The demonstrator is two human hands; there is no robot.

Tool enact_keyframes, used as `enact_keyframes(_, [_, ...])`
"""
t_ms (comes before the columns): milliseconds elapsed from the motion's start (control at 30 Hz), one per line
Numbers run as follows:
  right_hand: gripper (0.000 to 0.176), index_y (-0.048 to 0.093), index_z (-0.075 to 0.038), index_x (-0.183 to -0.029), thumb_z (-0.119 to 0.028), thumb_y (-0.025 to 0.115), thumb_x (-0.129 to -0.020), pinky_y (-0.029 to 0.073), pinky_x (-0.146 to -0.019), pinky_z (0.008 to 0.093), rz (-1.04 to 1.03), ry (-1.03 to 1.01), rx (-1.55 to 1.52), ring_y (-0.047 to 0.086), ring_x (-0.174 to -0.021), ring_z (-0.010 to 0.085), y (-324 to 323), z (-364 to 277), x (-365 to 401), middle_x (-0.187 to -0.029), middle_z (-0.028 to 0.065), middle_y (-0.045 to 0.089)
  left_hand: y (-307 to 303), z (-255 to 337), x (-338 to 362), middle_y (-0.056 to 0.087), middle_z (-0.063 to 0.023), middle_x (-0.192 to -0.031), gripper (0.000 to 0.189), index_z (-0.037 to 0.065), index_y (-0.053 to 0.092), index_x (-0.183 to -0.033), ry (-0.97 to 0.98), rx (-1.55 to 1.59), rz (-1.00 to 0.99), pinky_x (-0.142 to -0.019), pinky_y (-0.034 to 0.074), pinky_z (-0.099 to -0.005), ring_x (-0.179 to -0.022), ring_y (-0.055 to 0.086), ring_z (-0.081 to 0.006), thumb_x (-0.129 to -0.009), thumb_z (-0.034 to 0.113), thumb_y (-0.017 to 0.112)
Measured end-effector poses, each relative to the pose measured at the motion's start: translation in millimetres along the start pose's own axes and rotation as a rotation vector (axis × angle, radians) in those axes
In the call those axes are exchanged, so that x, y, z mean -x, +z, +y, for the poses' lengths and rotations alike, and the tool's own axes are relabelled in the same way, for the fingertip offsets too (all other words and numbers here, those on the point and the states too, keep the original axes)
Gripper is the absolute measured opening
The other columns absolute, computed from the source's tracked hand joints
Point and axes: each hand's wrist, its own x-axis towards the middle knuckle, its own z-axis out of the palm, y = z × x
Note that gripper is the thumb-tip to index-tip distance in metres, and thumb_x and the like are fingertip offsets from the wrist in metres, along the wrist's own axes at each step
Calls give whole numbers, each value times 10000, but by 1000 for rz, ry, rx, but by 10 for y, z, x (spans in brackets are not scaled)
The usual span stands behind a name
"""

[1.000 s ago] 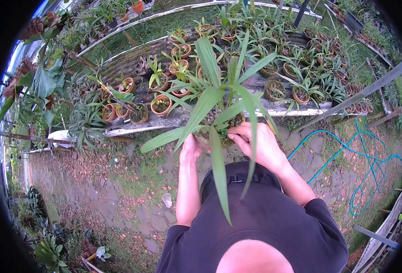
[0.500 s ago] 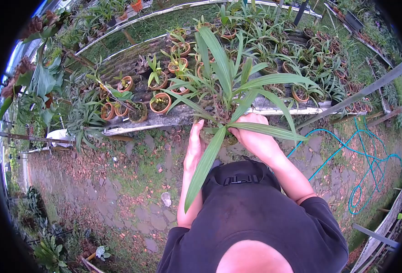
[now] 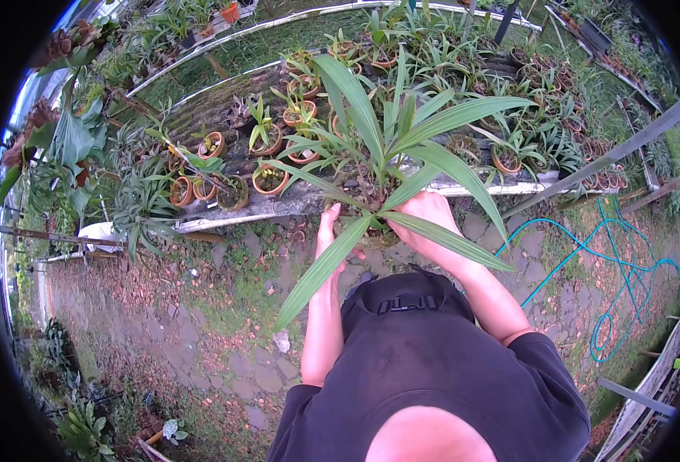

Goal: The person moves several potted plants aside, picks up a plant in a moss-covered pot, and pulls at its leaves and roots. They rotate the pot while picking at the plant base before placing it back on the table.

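A large potted plant (image 3: 382, 150) with long, broad green leaves stands between my hands at the near edge of the plant bench. My left hand (image 3: 330, 235) is against the left side of its pot, thumb up near the rim. On the right side, my right hand (image 3: 426, 219) grips the pot near the plant's base, its fingers partly hidden under a leaf. Leaves hang over both forearms. Most of the mossy pot (image 3: 378, 236) is hidden by foliage and hands.
The bench (image 3: 293, 202) carries several small clay pots (image 3: 270, 176) at the left and dense potted plants (image 3: 463, 85) behind. A teal hose (image 3: 579, 245) lies on the ground at right. Metal bars (image 3: 609, 158) slant in from the right.
The plant has turned slightly between my hands; its front leaf has swung left and its right leaves lower. My left hand has shifted slightly, with more fingers visible beneath.
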Motion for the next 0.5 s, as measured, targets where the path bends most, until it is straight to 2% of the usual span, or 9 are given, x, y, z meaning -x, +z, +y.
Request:
enact_keyframes(67, [127,688,-6,-842,-131,677,-860,513,-603,460,-11,-15,-37,660,-681,379,-88,-46,16,-727,189,648,-60,-71,-78,708,-162,-1018,534,89,542,-1263,0,63,12,-404,569,-405,-710,715,-268,-960,528,521])
enact_keyframes(200, [120,692,13,-888,-103,667,-870,506,-606,448,45,11,-182,655,-678,384,-121,6,75,-727,185,653,-139,-136,-143,701,-158,-986,506,91,544,-1229,2,118,26,-392,559,-409,-709,711,-273,-964,520,507])
enact_keyframes(300, [126,700,15,-928,-96,667,-876,507,-654,448,-25,243,-364,660,-731,375,-401,30,155,-793,181,670,-183,-132,-108,694,-155,-978,494,91,545,-1216,64,166,-7,-387,556,-410,-714,709,-278,-971,517,498])
enact_keyframes(333, [113,666,9,-913,-92,677,-865,497,-665,452,83,157,-277,640,-723,362,-449,88,175,-793,165,640,-212,-130,-97,692,-155,-981,493,90,543,-1218,86,185,-21,-386,557,-410,-717,709,-280,-972,515,499])
enact_keyframes(400, [136,683,12,-936,-104,692,-864,482,-661,429,37,222,154,631,-705,341,-570,201,307,-781,149,639,-238,-133,-76,688,-153,-997,482,87,541,-1224,132,201,-19,-385,556,-418,-714,708,-283,-979,500,500])
enact_keyframes(467, [147,706,8,-945,-112,700,-860,478,-665,424,56,223,92,630,-701,327,-578,234,312,-791,144,647,-241,-121,-58,683,-152,-1021,462,83,539,-1232,175,190,5,-382,554,-433,-703,706,-285,-989,474,501])
enact_keyframes(500, [154,718,6,-950,-116,703,-858,476,-667,421,68,223,65,629,-699,321,-591,249,299,-796,142,651,-226,-96,-83,680,-138,-1045,429,82,532,-1264,161,241,11,-405,568,-446,-778,714,-277,-1003,422,502])
